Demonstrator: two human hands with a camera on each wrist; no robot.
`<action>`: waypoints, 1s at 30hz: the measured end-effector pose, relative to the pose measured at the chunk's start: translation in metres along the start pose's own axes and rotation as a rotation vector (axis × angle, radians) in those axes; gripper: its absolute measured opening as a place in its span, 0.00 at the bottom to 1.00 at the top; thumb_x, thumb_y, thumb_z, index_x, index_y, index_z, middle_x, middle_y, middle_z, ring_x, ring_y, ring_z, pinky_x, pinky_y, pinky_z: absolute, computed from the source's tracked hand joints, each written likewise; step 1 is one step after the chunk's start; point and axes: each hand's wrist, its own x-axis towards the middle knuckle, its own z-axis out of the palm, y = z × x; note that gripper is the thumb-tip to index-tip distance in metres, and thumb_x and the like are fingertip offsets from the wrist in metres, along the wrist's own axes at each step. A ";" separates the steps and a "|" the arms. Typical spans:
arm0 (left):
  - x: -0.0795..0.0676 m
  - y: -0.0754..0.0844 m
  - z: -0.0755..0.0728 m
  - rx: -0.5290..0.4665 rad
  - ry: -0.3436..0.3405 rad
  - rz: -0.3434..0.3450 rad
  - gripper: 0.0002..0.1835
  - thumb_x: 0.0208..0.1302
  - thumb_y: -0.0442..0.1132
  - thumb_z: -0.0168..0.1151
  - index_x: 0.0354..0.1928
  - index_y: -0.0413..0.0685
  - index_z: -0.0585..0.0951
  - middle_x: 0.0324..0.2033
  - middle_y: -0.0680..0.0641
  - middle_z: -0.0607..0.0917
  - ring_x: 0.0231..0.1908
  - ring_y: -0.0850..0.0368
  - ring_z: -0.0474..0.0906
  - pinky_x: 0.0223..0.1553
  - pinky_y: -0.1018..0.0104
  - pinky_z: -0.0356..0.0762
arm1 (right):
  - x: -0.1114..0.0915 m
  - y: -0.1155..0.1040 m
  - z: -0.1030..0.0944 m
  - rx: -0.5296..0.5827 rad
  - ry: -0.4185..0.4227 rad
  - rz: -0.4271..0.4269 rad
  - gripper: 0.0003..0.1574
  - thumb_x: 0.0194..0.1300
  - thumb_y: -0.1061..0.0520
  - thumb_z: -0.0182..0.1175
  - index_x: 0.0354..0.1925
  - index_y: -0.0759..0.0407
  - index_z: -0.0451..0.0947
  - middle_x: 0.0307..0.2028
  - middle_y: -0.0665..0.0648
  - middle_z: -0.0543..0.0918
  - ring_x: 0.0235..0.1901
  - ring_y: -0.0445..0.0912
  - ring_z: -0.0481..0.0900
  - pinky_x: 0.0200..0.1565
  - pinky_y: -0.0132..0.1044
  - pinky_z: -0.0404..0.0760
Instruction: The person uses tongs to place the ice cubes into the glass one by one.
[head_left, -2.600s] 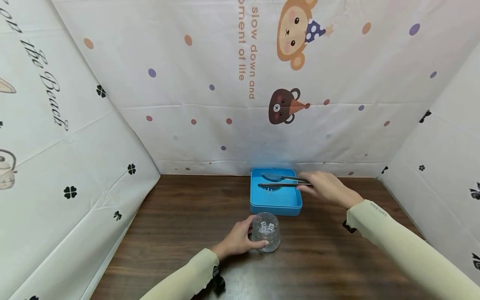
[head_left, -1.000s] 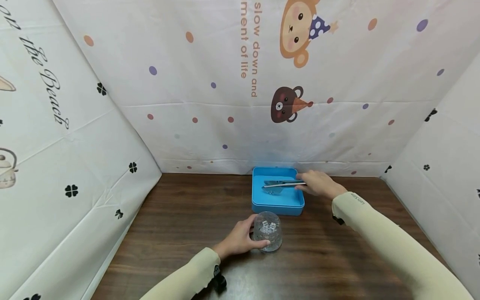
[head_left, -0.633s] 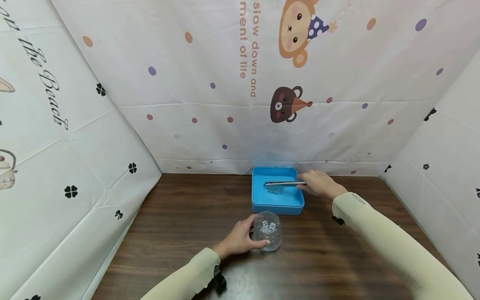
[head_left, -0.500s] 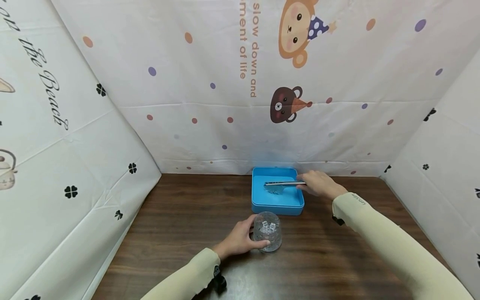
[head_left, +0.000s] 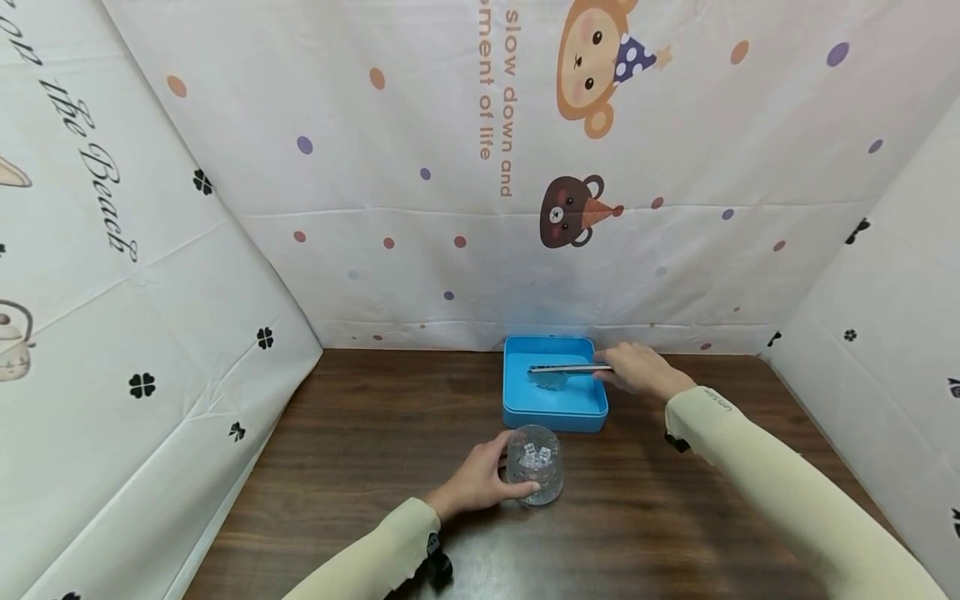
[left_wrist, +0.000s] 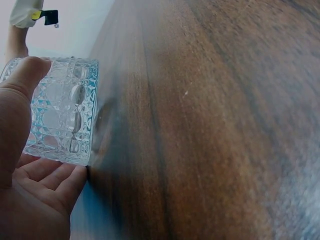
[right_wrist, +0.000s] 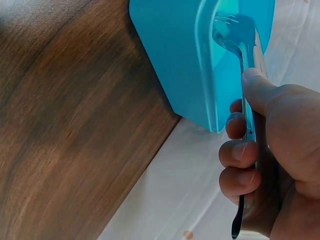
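My left hand [head_left: 476,479] holds a clear cut-glass tumbler [head_left: 535,467] upright on the table, thumb on the near side and fingers behind. Several clear cubes lie inside the tumbler. In the left wrist view the patterned glass [left_wrist: 62,110] sits between thumb and fingers. My right hand [head_left: 637,369] grips metal tongs [head_left: 570,368] whose arms are pressed together. Their heads reach down inside a blue square box [head_left: 555,419]. The right wrist view shows the tongs' fork-like head [right_wrist: 243,37] within the box; what lies between the tips is hidden.
The brown wooden table [head_left: 390,417] carries the box at its back edge, with the tumbler in front of it. A printed white cloth [head_left: 420,267] rises behind and along both sides.
The tongs' arms, spread 2.6 s ago over a small clear cube in the box, have closed together. My right hand shifted slightly; my left hand and the tumbler stayed put.
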 end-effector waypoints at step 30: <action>0.000 -0.001 0.002 -0.013 -0.005 -0.017 0.42 0.63 0.57 0.73 0.73 0.48 0.67 0.59 0.46 0.81 0.56 0.59 0.81 0.57 0.66 0.80 | -0.036 -0.023 -0.049 0.006 0.211 -0.079 0.15 0.74 0.55 0.64 0.28 0.50 0.73 0.17 0.44 0.65 0.17 0.37 0.64 0.24 0.34 0.66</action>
